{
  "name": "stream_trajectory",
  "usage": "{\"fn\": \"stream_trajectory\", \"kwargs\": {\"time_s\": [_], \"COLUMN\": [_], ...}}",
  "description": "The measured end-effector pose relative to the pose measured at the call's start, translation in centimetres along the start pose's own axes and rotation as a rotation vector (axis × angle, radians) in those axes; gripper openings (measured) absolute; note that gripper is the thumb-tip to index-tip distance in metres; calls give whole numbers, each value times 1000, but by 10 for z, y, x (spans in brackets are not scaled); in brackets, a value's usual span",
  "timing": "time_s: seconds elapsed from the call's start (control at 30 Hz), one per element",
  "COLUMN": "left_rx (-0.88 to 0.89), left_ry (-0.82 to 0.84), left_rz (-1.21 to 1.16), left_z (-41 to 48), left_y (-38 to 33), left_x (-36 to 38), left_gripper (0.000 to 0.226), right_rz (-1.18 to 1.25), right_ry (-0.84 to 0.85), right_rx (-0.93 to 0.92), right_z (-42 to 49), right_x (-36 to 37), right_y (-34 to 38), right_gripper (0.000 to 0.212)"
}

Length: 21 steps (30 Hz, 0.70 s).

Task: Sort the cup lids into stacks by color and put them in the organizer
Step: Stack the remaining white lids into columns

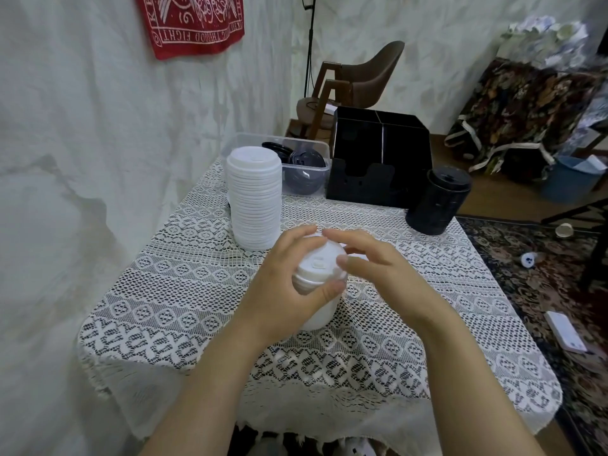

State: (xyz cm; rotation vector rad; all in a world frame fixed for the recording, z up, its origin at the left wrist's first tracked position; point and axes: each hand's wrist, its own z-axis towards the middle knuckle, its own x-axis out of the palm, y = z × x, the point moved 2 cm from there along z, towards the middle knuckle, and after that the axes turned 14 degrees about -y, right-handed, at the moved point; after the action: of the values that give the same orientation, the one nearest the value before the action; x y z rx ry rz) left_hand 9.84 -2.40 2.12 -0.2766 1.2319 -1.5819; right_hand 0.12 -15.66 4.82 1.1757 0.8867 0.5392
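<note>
Cup lids in a short white stack (320, 258), gripped by both hands over the lace-covered tabletop (345, 363).

At the left a tall white stack (255, 199) stands upright on the tabletop, and a clear bin (245, 139) just behind it holds loose black lids (302, 158). The left hand (289, 274) curls round the short stack's side, thumb at its near edge. The right hand (371, 268) covers the top lid, fingers bent over the far rim and thumb on the right edge. The black organizer (378, 159) sits just right of the bin, its insides too dark to read. A black stack (437, 199) stands upright beside it, near the tabletop's right edge.
</note>
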Motion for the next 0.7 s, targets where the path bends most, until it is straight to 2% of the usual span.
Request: {"fn": "stream_trajectory", "kwargs": {"time_s": [0.07,0.13,0.2,0.23,0.3,0.43,0.53,0.63,0.7], "left_rx": [-3,11,11,8,5,3,5,4,2], "left_ry": [-4,-11,-11,-10,-15,-29,-27,-27,-27], "left_rz": [-1,14,15,11,1,-17,-26,-29,-33], "left_z": [-1,-1,0,0,-1,-1,0,0,0], "left_y": [1,2,2,3,3,3,3,3,4], "left_x": [0,0,1,1,1,2,2,2,2], "left_gripper": [69,66,65,64,62,60,57,55,54], "right_rz": [67,92,-46,-176,-405,-653,-789,-755,-638], "right_ry": [-13,-184,-426,-492,-489,-322,-320,-409,-493], "right_rx": [13,2,1,-2,-7,12,-30,-77,-88], "right_z": [1,4,8,10,13,25,33,33,30], "right_x": [-3,-9,-15,-17,-18,-10,-8,-10,-12], "right_y": [-5,-18,-37,-46,-63,-85,-88,-87,-82], "right_gripper": [45,39,40,44,56,73,55,36,26]}}
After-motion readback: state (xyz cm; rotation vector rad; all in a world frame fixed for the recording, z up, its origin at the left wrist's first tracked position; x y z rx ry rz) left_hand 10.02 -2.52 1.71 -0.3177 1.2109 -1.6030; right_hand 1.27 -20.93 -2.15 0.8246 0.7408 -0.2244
